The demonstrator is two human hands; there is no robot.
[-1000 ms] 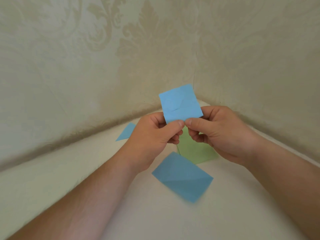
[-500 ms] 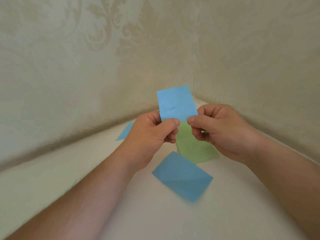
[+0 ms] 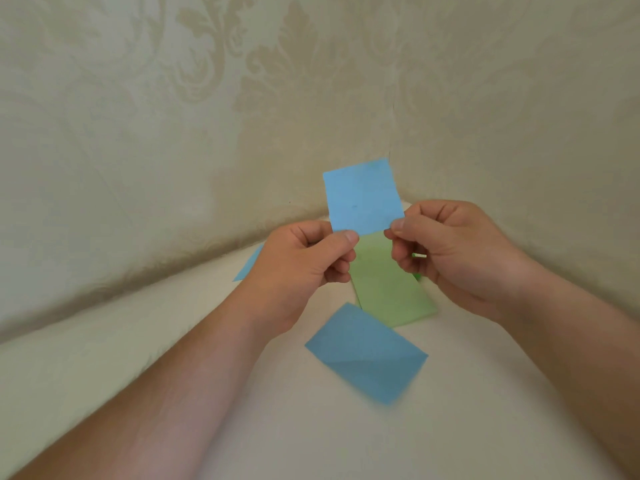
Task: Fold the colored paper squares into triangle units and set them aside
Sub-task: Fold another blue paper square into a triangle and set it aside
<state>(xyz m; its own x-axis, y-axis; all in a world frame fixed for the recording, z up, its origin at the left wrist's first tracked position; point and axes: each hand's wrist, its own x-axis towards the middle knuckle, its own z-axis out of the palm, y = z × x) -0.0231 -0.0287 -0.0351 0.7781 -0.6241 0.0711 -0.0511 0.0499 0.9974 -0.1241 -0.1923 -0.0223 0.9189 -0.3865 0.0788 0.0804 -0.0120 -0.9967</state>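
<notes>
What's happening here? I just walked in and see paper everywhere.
A person is folding paper. Both hands hold one blue square up in the air, the left hand pinching its lower left corner and the right hand its lower right. On the surface below lie a green sheet, a creased blue sheet nearer the person, and a blue piece half hidden behind the left hand.

The left hand (image 3: 304,268) hides most of a blue paper (image 3: 248,266); green sheet (image 3: 391,292) partly covered.

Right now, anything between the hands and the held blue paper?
No. The left hand and right hand each pinch a bottom corner of the blue paper directly; nothing visible lies between.
</notes>
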